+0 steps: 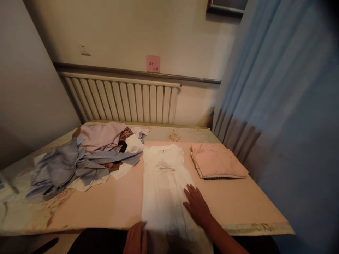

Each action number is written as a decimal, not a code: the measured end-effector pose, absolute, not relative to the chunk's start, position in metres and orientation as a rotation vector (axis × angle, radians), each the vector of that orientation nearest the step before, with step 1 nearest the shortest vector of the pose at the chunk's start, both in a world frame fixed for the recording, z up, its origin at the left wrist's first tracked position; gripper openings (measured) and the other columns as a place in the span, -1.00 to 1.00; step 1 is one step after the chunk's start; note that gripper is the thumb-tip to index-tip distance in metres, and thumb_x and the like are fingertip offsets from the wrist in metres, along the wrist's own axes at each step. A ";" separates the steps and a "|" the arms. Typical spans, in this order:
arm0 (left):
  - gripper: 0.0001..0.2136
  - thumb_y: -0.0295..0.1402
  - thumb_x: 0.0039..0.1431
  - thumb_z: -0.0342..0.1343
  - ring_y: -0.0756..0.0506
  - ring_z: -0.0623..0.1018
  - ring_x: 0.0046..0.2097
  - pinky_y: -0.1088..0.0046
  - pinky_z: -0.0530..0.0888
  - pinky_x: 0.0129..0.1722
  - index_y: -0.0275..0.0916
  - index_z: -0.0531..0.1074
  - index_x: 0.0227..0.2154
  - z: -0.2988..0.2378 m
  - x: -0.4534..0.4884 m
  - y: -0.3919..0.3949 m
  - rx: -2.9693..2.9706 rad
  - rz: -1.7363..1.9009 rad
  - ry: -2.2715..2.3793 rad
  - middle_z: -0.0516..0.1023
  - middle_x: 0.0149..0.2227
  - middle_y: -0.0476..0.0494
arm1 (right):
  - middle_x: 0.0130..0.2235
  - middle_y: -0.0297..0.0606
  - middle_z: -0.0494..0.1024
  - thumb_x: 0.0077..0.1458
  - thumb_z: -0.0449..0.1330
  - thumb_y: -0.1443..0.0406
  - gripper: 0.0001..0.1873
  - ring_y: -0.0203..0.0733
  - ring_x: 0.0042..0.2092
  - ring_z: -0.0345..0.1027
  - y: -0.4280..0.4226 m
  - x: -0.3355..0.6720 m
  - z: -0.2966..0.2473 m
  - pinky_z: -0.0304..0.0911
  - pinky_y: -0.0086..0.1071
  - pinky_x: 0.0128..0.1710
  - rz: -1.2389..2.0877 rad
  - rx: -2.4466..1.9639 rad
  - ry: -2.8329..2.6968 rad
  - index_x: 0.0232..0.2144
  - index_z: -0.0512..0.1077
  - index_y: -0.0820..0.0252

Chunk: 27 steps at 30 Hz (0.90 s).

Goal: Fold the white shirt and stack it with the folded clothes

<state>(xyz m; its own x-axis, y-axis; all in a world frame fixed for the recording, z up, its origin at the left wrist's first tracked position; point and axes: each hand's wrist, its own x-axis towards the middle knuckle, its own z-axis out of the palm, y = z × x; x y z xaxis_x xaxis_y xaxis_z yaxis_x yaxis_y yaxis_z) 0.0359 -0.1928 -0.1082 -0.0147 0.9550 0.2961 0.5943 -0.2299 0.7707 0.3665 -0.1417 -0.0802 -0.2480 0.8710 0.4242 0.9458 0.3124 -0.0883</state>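
Dress [164,190] at lower centre apparently being smoothed, right hand [196,205] spread, left hand [136,238] unclear in grip; next move likely needs straight edges.

A white dress [164,190] lies flat on a peach sheet [122,204] covering part of the tabletop [189,134]. The right hand [198,208], fingers [190,191] spread, rests on the dress's right edge; the left hand [135,239] is at its lower left edge. A rumpled clothes pile [62,162] lies left, a folded peach stack [218,160] right, near a blue curtain [286,123]; a radiator [124,100] stands behind.
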 end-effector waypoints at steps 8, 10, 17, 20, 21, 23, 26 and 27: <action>-0.59 -0.32 0.27 -0.16 -0.23 0.30 0.24 0.07 0.29 0.20 -0.33 0.33 0.11 -0.094 0.074 -0.097 2.412 1.169 1.648 0.36 0.18 -0.31 | 0.28 -0.11 0.19 0.24 0.06 0.19 -0.49 0.00 0.31 -0.02 -0.144 0.365 -0.085 -0.05 -0.02 0.27 -0.297 -1.624 -2.190 0.21 0.21 0.14; -0.57 -0.34 0.27 -0.18 -0.22 0.23 0.28 0.10 0.26 0.21 -0.36 0.31 0.13 -0.093 0.085 -0.073 2.498 1.109 1.675 0.33 0.21 -0.32 | 0.28 -0.13 0.19 0.24 0.05 0.18 -0.49 0.00 0.31 0.00 -0.144 0.366 -0.086 -0.03 -0.02 0.26 -0.293 -1.618 -2.181 0.21 0.21 0.12; -0.56 -0.38 0.26 -0.18 -0.27 0.22 0.28 0.07 0.20 0.22 -0.43 0.33 0.13 -0.081 0.116 -0.013 2.632 0.819 1.804 0.32 0.22 -0.36 | 0.27 -0.18 0.22 0.25 0.03 0.15 -0.50 0.02 0.29 0.04 -0.142 0.367 -0.088 0.03 -0.03 0.23 -0.310 -1.639 -2.198 0.20 0.22 0.09; -0.56 -0.37 0.25 -0.16 -0.27 0.25 0.27 0.07 0.21 0.21 -0.40 0.33 0.13 -0.082 0.120 -0.001 2.655 0.780 1.837 0.34 0.20 -0.35 | 0.26 -0.19 0.23 0.25 0.04 0.16 -0.51 0.01 0.27 0.08 -0.140 0.367 -0.089 0.06 -0.04 0.22 -0.332 -1.623 -2.193 0.20 0.22 0.07; -0.56 -0.36 0.26 -0.16 -0.26 0.27 0.26 0.08 0.22 0.20 -0.39 0.33 0.14 -0.084 0.120 0.001 2.675 0.784 1.830 0.35 0.19 -0.35 | 0.26 -0.20 0.23 0.24 0.04 0.16 -0.51 0.01 0.27 0.09 -0.139 0.368 -0.089 0.06 -0.04 0.22 -0.333 -1.615 -2.187 0.20 0.22 0.07; -0.57 -0.35 0.28 -0.17 -0.25 0.30 0.24 0.10 0.24 0.19 -0.37 0.33 0.14 -0.088 0.119 0.003 2.722 0.805 1.798 0.39 0.17 -0.32 | 0.26 -0.20 0.24 0.24 0.04 0.17 -0.51 0.02 0.27 0.10 -0.139 0.369 -0.093 0.08 -0.04 0.21 -0.336 -1.597 -2.175 0.20 0.22 0.06; -0.59 -0.34 0.29 -0.17 -0.24 0.30 0.24 0.11 0.24 0.20 -0.34 0.37 0.10 -0.094 0.116 0.001 2.768 0.848 1.750 0.42 0.15 -0.30 | 0.25 -0.19 0.26 0.23 0.05 0.16 -0.52 0.04 0.26 0.12 -0.139 0.373 -0.103 0.10 0.00 0.20 -0.345 -1.574 -2.161 0.18 0.24 0.07; -0.60 -0.34 0.30 -0.18 -0.24 0.29 0.24 0.11 0.24 0.20 -0.33 0.37 0.10 -0.095 0.116 0.001 2.773 0.854 1.742 0.42 0.15 -0.29 | 0.23 -0.19 0.29 0.23 0.06 0.15 -0.53 0.05 0.25 0.14 -0.138 0.374 -0.106 0.11 0.01 0.19 -0.345 -1.563 -2.151 0.17 0.27 0.07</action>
<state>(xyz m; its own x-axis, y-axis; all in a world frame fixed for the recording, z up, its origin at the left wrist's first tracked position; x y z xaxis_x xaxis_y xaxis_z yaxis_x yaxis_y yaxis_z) 0.1157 0.0007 -0.0948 0.3523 0.7702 0.5316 0.8919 -0.4484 0.0586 0.3740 -0.1383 -0.1063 -0.2517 0.8292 0.4991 0.9438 0.3245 -0.0633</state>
